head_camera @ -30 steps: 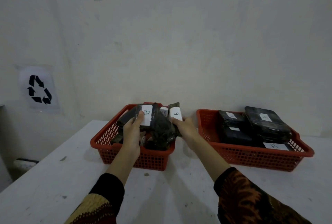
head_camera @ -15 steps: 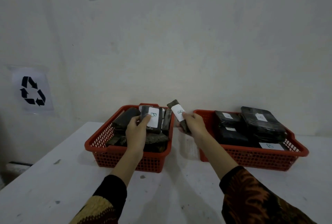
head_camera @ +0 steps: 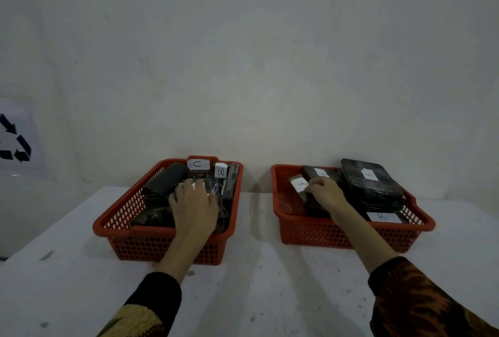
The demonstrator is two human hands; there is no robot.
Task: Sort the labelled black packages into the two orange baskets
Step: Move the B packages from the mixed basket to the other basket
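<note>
Head view shows the right hand (head_camera: 325, 193) inside the right basket (head_camera: 351, 234), its fingers curled on a small labelled package (head_camera: 299, 186) that lies tilted near the basket's left wall, touching the stack beside it; by my reading this is the placing step, and the next move calls for letting the fingers go and lifting straight up so the package does not drag out. Right of it sit a package with a white label (head_camera: 318, 173), a larger black package (head_camera: 370, 185) stacked high against the far rim, and a label marked B (head_camera: 382, 217) near the front. The left hand (head_camera: 194, 200) lies on the heap in the left basket (head_camera: 162, 242), fingers spread and gently bent over a shiny black package (head_camera: 213, 186); whether it grips or only presses I cannot tell. Around it stand a package labelled B (head_camera: 221, 170) upright at the back, a dark rolled package (head_camera: 166, 180) leaning on the left wall, and a C tag (head_camera: 198, 164) on the far rim. That B package looks the likely next pick, though this is a guess. Room is tight inside both baskets, with rims to clear on every lift. Between the baskets runs a bare strip of bench (head_camera: 256, 269), and the near bench is open for the arms. A wall (head_camera: 243, 66) stands close behind, so travel is best sideways.
</note>
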